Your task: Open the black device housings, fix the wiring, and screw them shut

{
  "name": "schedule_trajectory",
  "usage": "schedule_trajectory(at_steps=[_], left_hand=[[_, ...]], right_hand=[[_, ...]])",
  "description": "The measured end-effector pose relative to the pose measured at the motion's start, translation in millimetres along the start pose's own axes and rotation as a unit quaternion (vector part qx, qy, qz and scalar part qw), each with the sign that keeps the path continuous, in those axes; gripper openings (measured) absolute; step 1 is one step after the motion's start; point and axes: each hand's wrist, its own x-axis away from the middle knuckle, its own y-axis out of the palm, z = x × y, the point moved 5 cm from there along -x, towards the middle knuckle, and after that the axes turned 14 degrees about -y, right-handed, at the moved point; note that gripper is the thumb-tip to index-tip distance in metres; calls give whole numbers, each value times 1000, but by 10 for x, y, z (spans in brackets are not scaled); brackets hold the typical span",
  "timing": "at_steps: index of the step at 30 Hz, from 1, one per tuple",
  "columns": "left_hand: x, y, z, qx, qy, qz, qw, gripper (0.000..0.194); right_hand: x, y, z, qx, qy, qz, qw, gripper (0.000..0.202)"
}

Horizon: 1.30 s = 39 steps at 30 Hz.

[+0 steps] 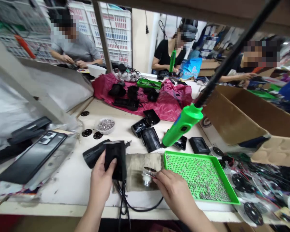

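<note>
My left hand (101, 174) is closed round a black boxy plastic housing (119, 158), thumb on its near face. Black cable (122, 196) hangs below it and loops over the table edge. A rounded black piece (94, 155) shows just behind; whether it joins the housing I cannot tell. To the right, my right hand (172, 185) pinches a small white and silver part with a disc-shaped top (147, 178), slightly blurred. This part is above a brownish mat (137, 161), apart from the housing. A green electric screwdriver (181, 125) hangs beyond my right hand.
A green tray (166, 158) of small screws sits right, a bowl of metal pieces (105, 125) left. Black housings (151, 139) lie ahead. Beyond are a pink plastic sheet (169, 103) and a cardboard box (234, 122). Wired parts (253, 190) crowd the right. Several co-workers sit opposite.
</note>
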Motion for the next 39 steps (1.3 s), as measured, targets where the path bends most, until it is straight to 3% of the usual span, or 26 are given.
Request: schedule_trajectory(at_steps=[3, 7, 10, 14, 17, 19, 21, 23, 25, 28, 31, 35, 37, 39], left_hand=[[-47, -178, 61, 73, -14, 15, 997, 55], [-99, -344, 70, 83, -14, 60, 995, 54], [-86, -417, 35, 114, -32, 66, 991, 59], [118, -586, -5, 174, -96, -2, 980, 61], [353, -797, -104, 274, -176, -48, 944, 63], [464, -916, -217, 308, -221, -43, 924, 70], [506, -982, -322, 250, -228, -17, 941, 90], [493, -988, -360, 147, -174, 13, 974, 102], [468, -947, -332, 48, -92, 43, 994, 93], [451, -843, -246, -84, -24, 83, 993, 69], [460, -707, -147, -152, -2, 77, 985, 58], [521, -586, -133, -104, -4, 5, 995, 55], [565, -598, -215, -14, -57, -37, 998, 55], [626, -608, -315, 94, -136, -91, 982, 51]], right_hand=[[-60, 51, 23, 1, -22, 21, 1000, 29], [-132, 220, 84, 35, -36, -7, 999, 41], [-128, 313, 128, 28, -71, -31, 997, 38], [-83, 312, 198, 44, -84, -24, 995, 34], [-73, 302, 198, 26, -105, -32, 994, 23], [-79, 302, 203, 6, -105, -48, 993, 17], [-95, 284, 222, 2, -90, -59, 994, 17], [-134, 240, 218, 12, -84, -69, 994, 19], [-216, 143, 165, 34, -80, -60, 994, 23], [-437, -69, -64, 37, -69, 0, 997, 28], [-724, -197, -445, -22, -108, 67, 992, 26], [-1031, -83, -770, -22, -165, 62, 984, 15], [-1092, 6, -823, -21, -182, 57, 981, 15], [-1095, 54, -861, -37, -198, 74, 977, 18]])
